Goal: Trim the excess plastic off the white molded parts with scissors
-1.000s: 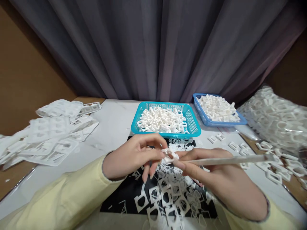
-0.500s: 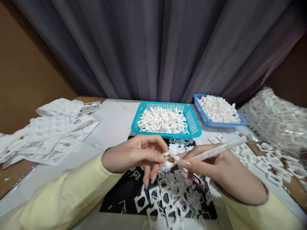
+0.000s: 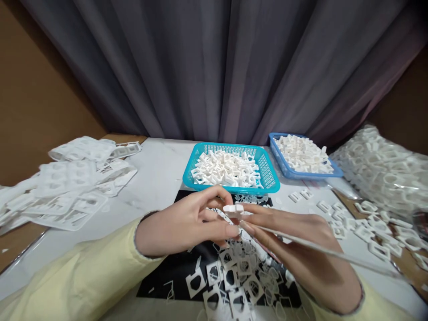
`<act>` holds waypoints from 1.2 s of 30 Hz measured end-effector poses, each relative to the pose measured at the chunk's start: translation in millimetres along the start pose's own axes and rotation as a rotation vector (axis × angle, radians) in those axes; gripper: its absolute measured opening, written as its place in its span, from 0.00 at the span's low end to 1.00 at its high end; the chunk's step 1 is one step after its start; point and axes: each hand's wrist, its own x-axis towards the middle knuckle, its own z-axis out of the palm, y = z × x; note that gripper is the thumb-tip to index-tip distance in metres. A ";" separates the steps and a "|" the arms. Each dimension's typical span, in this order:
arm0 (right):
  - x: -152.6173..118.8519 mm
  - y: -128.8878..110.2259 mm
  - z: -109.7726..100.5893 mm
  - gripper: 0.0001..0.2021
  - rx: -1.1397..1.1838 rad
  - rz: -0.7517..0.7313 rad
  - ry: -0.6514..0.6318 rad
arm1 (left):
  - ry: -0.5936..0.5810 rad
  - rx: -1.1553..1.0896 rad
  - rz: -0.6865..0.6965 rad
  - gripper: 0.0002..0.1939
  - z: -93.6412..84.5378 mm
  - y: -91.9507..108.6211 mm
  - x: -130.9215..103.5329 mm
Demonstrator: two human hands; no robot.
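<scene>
Single head-worn view, facing forward and down over both hands, worktop near, curtain behind

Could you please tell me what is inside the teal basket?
The teal basket holds a heap of small white pieces. Whatever lies beneath the top layer is covered and cannot be seen.

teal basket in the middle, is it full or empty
Partly full: white pieces are heaped inside the teal basket, while its right end shows bare mesh.

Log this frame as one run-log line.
left hand: on small white part | right hand: at same part, with long thin strip | teal basket: holds white parts | black mat: under scraps
</scene>
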 end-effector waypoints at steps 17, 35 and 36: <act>5.4 6.7 -2.2 0.08 0.200 0.139 -0.146 | 0.017 -0.016 -0.054 0.14 4.6 -0.9 -0.4; 15.2 84.0 -26.9 0.05 -0.466 -0.056 0.324 | 0.074 1.212 -0.014 0.17 -9.5 -6.6 -13.3; 15.9 88.3 -28.4 0.05 -0.470 -0.041 0.326 | -0.048 1.322 -0.078 0.14 -5.0 -12.2 -16.5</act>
